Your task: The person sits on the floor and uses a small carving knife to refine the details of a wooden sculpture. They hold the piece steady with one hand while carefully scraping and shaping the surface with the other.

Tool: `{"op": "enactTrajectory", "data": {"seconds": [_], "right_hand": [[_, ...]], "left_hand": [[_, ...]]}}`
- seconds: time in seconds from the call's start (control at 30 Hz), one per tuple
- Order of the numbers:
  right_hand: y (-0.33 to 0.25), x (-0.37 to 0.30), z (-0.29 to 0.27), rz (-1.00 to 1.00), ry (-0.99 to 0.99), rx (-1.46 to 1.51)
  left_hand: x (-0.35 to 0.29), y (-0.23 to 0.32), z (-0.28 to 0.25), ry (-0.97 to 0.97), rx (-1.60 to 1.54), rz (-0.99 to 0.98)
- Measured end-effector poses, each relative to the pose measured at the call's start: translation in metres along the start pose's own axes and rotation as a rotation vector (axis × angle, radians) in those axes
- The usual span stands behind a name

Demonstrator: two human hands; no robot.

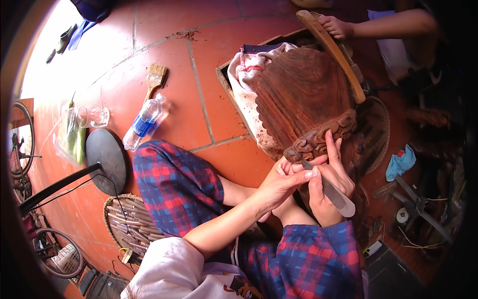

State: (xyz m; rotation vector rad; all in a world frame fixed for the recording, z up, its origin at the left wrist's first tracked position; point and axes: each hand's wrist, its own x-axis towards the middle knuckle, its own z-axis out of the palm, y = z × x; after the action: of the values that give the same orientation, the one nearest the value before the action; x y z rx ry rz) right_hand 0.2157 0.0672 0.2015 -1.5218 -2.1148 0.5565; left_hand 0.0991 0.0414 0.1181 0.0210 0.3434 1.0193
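Just ahead of the left hand (285,183) and right hand (342,180), the carving (313,143) edges the panel (308,84). The right holds a metal tool (335,196) while the left pinches it near the tip; short, light strokes guided by the left thumb should spare the relief.

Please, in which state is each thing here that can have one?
Metal tool, held between the fingers, end at the carving
Wooden panel, one edge carved
White cloth, crumpled, stained
Brush, lying on the floor
Bottle, lying on its side
Bag, holding green vegetables
Glass, apparently upright
Blue cloth, crumpled
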Motion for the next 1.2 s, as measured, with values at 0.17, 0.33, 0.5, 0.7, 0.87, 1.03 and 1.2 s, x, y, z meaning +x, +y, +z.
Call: {"op": "enactTrajectory", "data": {"seconds": [0.17, 0.33, 0.5, 0.7, 0.87, 1.03, 1.2], "right_hand": [[-0.001, 0.0, -0.001, -0.064, 0.007, -0.058], [0.011, -0.004, -0.008, 0.019, 0.076, 0.093], [0.011, -0.007, -0.009, 0.087, 0.249, 0.222], [0.025, -0.01, 0.0, 0.071, 0.35, 0.262], [0.027, -0.012, -0.009, -0.043, 0.168, 0.103], [0.029, -0.013, -0.004, 0.024, 0.127, 0.111], [0.022, -0.007, -0.006, 0.012, 0.138, 0.113]], "left_hand": [[-0.001, -0.003, -0.004, -0.017, -0.068, 0.038], [0.008, -0.015, 0.007, 0.126, 0.067, 0.096], [0.006, -0.018, -0.001, 0.095, 0.093, 0.056], [0.002, -0.019, 0.004, 0.087, 0.178, 0.173], [0.002, -0.022, -0.009, 0.047, 0.075, 0.116], [0.008, -0.027, 0.002, 0.183, 0.271, 0.179], [0.007, -0.025, -0.009, 0.116, 0.196, 0.187]]}}
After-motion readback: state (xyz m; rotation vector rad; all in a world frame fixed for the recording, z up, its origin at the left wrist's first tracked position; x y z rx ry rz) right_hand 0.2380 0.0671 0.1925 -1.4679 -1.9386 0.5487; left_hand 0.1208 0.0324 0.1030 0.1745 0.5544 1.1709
